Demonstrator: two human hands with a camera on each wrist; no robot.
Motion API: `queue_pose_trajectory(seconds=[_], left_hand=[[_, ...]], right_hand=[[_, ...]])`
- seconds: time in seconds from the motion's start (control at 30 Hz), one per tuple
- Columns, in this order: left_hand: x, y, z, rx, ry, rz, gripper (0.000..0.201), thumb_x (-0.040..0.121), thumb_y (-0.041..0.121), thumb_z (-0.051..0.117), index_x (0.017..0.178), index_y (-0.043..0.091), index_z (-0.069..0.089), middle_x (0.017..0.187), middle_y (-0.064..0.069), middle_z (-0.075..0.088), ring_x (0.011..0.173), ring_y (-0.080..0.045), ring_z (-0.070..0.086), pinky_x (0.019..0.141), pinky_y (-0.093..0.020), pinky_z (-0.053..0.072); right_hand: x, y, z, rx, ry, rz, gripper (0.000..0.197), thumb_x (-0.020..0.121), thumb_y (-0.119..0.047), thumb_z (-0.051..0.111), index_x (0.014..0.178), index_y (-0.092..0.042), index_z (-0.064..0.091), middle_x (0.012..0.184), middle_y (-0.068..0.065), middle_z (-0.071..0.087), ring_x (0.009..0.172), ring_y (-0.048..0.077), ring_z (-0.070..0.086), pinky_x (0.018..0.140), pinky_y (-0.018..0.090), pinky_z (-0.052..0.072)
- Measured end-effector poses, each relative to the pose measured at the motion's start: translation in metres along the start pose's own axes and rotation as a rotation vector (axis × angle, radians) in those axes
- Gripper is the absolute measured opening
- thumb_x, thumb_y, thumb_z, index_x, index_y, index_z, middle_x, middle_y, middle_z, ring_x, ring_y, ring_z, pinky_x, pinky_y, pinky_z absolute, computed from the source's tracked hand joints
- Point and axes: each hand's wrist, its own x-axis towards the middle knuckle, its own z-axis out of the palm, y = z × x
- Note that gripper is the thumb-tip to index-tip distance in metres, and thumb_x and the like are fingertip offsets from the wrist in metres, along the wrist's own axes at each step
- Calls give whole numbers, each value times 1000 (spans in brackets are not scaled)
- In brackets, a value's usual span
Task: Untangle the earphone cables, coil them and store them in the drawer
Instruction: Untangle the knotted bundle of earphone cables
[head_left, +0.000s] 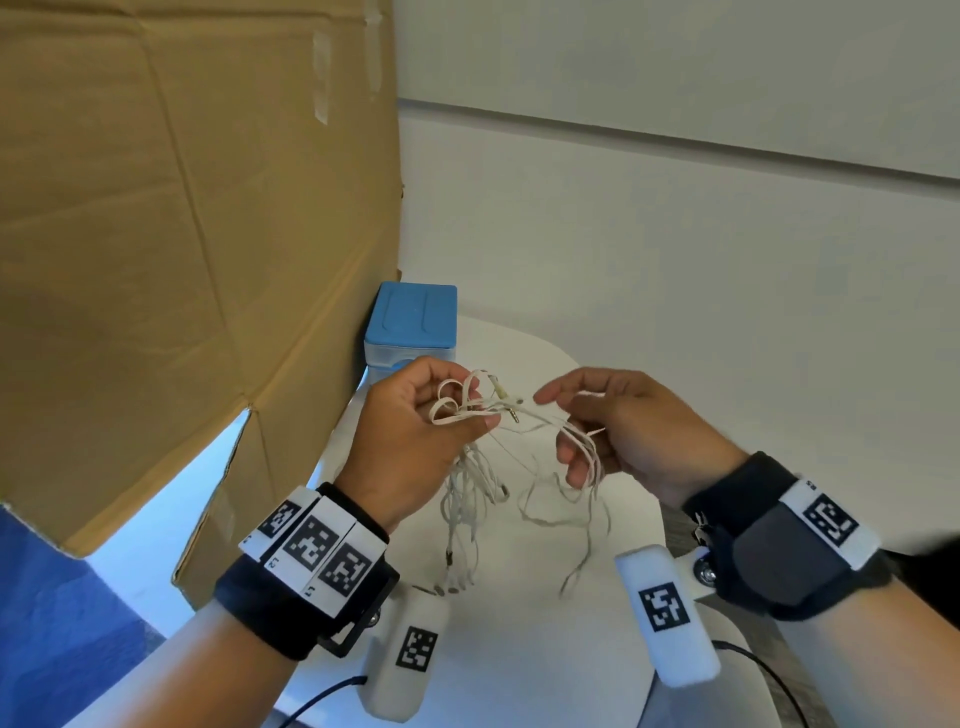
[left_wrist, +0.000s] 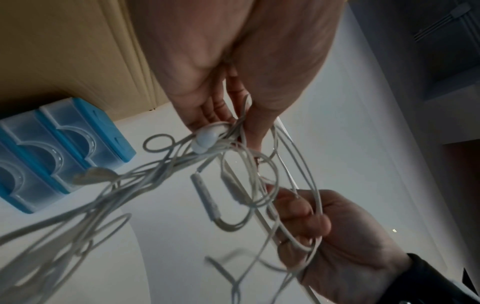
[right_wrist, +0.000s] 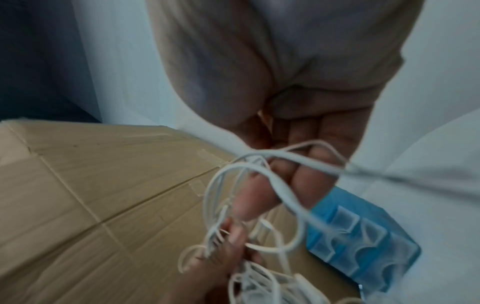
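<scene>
Two hands held a tangle of white earphone cables (head_left: 483, 415) in the air above a white table (head_left: 524, 649).

The left hand (head_left: 415, 441), raised with its palm turned inward, pinched a bunch of loops between thumb and fingers. To its right, the right hand (head_left: 623, 431) had curled fingers hooked through several strands, forefinger extended. Loose ends dangled toward the table. A blue drawer unit (head_left: 410, 325) stood beyond, beside a cardboard box (head_left: 182, 234).

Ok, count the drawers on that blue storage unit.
3 on the blue drawer unit: top drawer, middle drawer, lowest drawer at the picture's edge; more may be cut off.
</scene>
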Motion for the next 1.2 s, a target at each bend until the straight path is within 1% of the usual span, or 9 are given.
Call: queue_pose_trajectory(seconds=[0.2,0.37,0.57,0.7,0.83,0.9,1.0,1.13,1.2], left_hand=[[-2,1,2,15,-9,50,30,68,-6,81,80,15,64,73,3,70,66,-6,64,65,-18,53],[-2,0,2,18,-23,50,24,74,-5,77,73,14,62,74,5,72,70,-7,65,68,-24,53],[3,-2,-6,70,33,45,27,79,-8,70,67,8,52,62,5,62,57,-6,55,57,-21,47],[8,-16,-15,167,39,-20,21,79,-10,65,76,-11,44,67,-11,47,59,-15,39,52,-22,37],[10,-38,-22,354,-68,-130,21,80,9,67,80,-5,52,76,-25,58,64,-18,46,59,-33,42],[11,-49,-26,505,-124,-210,23,76,23,64,81,3,56,83,-17,67,68,-17,55,66,-43,49],[9,-58,-30,610,-238,-304,6,79,16,54,75,13,57,78,7,74,80,-12,69,73,-42,56],[3,-59,-30,619,-276,-364,15,85,8,54,76,12,66,86,-4,72,71,-19,63,53,-30,52],[6,-61,-31,542,-216,-374,16,85,5,58,75,10,69,85,-7,73,73,-23,63,64,-37,53]], right_hand=[[1,8,11,-247,-114,-15,19,89,-28,69,83,-12,78,54,2,57,40,14,40,42,21,37],[9,7,10,-258,79,-58,21,88,-16,69,71,-5,74,54,2,53,44,14,40,42,22,35],[17,3,-10,71,392,-87,16,90,-13,65,74,-9,67,61,2,59,57,16,54,51,25,47],[16,-3,-25,415,367,-130,20,99,-15,50,81,-14,59,73,3,71,69,17,67,67,28,53],[12,-20,-40,667,279,-234,26,100,-13,42,76,-14,52,94,13,76,89,24,74,73,30,60],[12,-29,-46,524,262,-356,26,98,-9,43,75,-16,53,107,15,74,107,27,69,81,35,58],[10,-44,-51,221,301,-509,32,94,-5,52,68,-22,59,129,0,66,125,12,58,96,37,48],[5,-74,-60,58,375,-654,29,85,-10,61,63,-27,67,127,-12,65,128,4,53,95,34,45],[4,-83,-65,24,397,-640,23,88,-14,65,69,-27,65,121,-2,70,118,10,62,93,37,51]])
